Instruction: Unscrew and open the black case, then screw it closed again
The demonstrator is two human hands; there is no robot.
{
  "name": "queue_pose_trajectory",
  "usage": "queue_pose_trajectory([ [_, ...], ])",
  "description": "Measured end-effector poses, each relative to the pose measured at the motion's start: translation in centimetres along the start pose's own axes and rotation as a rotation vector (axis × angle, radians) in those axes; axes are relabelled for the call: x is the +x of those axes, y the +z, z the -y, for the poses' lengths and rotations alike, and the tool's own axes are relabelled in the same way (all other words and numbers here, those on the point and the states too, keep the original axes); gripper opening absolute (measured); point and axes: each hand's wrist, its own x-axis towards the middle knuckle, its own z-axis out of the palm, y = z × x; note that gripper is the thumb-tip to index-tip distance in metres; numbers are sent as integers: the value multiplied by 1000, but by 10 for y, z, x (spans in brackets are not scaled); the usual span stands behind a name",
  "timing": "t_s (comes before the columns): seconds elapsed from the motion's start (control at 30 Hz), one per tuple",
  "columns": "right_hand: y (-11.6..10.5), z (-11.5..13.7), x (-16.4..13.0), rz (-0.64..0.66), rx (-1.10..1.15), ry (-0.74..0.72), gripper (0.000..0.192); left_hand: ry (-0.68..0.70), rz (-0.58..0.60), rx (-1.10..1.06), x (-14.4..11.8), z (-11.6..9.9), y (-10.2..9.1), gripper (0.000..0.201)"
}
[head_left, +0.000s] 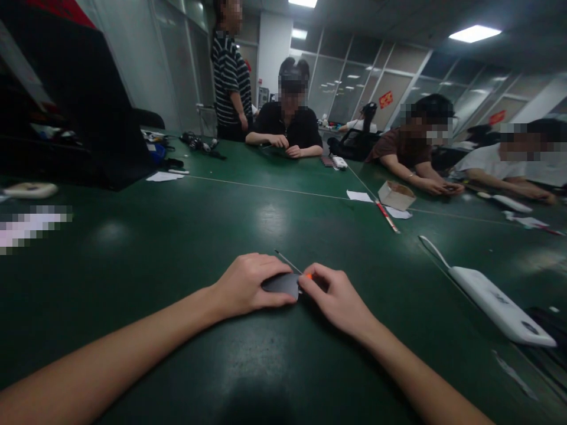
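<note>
Head view: the dark green table surface [177,248] served as the reference for all positions. A flat dark grey oval object [281,284] lay on the table directly in front of the person, near the table's closest edge. The left hand [248,286] rested on the object's left side, fingers curled over it and pressing it down. The right hand [334,295] sat at the object's right end, its fingertips pinched closed on a small orange part [308,275] where a thin grey wire or rod [287,261] ran away from the object. Judging from this, the work was in mid-course: the object was steadied and the small part was gripped at its edge; whether the part was seated or detached could not be determined.

Further right on the table lay a long white plastic device [496,304]. Beyond it stood a small open cardboard box [396,195] beside a red pen [387,216]. Other people sat at the far side of the table.
</note>
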Motion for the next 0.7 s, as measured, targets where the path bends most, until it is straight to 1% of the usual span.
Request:
queue_pose_trajectory([
  [0.07,-19,-7,-1,-33,-211,-96,29,-22,27,50,-1,4,-1,43],
  [0.17,-53,-16,-3,-31,-577,-326,33,-53,71,94,-1,9,-5,44],
  [0.23,-70,-19,-5,-29,-736,-429,36,-63,83,120,-1,11,-7,44],
  [0.3,-78,-20,-6,-18,-828,-477,39,-59,91,156,-1,11,-8,44],
  [0.37,-79,-18,-7,-8,-871,-493,40,-53,91,191,-1,11,-8,44],
  [0.5,-71,-13,-7,-10,-887,-519,42,-43,76,238,-1,11,-6,45],
  [0.7,-61,-12,-6,3,-926,-505,42,-45,86,210,-3,12,-6,44],
])
